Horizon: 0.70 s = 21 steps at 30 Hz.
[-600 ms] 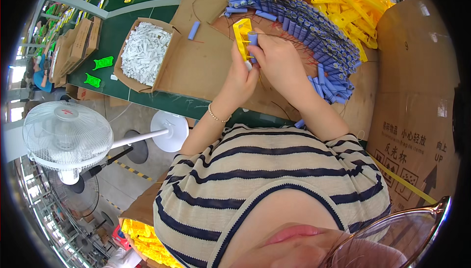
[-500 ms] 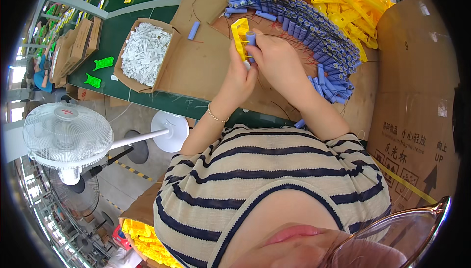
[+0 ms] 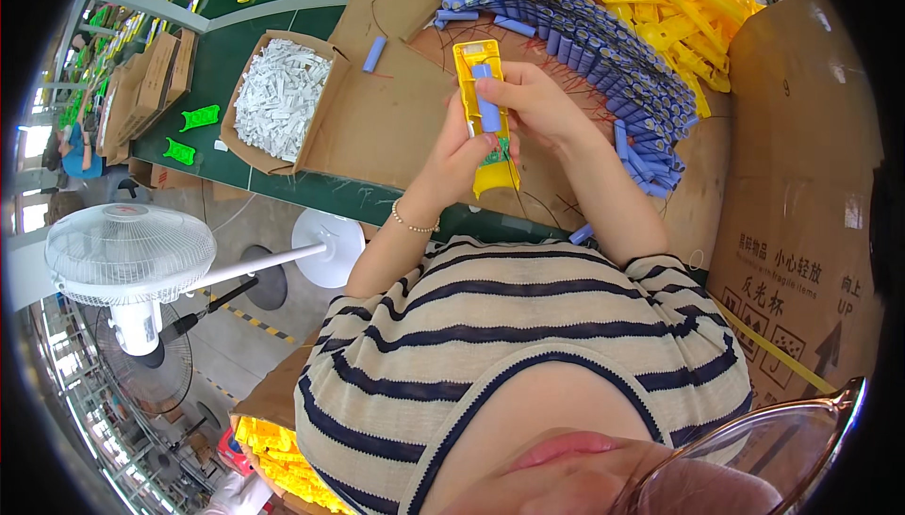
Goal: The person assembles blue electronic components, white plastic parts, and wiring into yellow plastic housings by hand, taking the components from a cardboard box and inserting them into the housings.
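A long yellow plastic housing (image 3: 495, 179) is held in front of me above the cardboard, its open side turned up. My left hand (image 3: 458, 159) is closed around its left side and lower part. Inside the housing lies a blue cylindrical battery cell (image 3: 488, 115). My right hand (image 3: 535, 103) grips from the right, its thumb on the cell and its other fingers mostly hidden at the housing's edge. Below the cell a small green circuit board (image 3: 500, 149) shows, with dark wire beside it.
Many blue cells (image 3: 603, 72) with wires lie in a curved bank, yellow housings (image 3: 660, 6) heaped behind. A loose cell (image 3: 374, 54) and a box of small white pieces (image 3: 281, 100) are to the left. A tall carton (image 3: 792, 157) stands at right, a white fan (image 3: 127, 251) at lower left.
The housing has turned from edge-on so that its open side faces up. The blue cell, earlier upright at its side between my fingers, now lies inside it.
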Tool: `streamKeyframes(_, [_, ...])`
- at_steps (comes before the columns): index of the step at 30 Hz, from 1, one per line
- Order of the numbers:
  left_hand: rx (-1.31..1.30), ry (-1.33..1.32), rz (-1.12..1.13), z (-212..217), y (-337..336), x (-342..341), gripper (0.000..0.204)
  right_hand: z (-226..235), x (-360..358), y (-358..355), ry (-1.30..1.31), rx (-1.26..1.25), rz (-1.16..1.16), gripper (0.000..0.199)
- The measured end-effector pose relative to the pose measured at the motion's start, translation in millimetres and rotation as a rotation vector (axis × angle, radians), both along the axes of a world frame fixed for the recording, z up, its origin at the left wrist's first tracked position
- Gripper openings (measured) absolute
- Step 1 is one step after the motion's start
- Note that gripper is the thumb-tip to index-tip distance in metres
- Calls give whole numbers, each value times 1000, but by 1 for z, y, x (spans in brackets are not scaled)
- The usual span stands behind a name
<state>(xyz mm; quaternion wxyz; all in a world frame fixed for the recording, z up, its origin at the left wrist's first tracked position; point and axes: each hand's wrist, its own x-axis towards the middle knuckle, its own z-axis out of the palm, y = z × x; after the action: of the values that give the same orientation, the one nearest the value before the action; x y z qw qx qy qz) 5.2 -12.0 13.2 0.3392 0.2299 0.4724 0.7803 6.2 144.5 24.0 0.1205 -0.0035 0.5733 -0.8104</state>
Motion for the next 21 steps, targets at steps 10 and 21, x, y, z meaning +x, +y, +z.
streamKeyframes(10, [-6,-179,-58,-30,-16,-5,52,-20,12,-15,-125,114,-104,25])
streamKeyframes(21, [-903,770,942,7,-120,-129,21,-7,22,-5,-112,-84,-290,21])
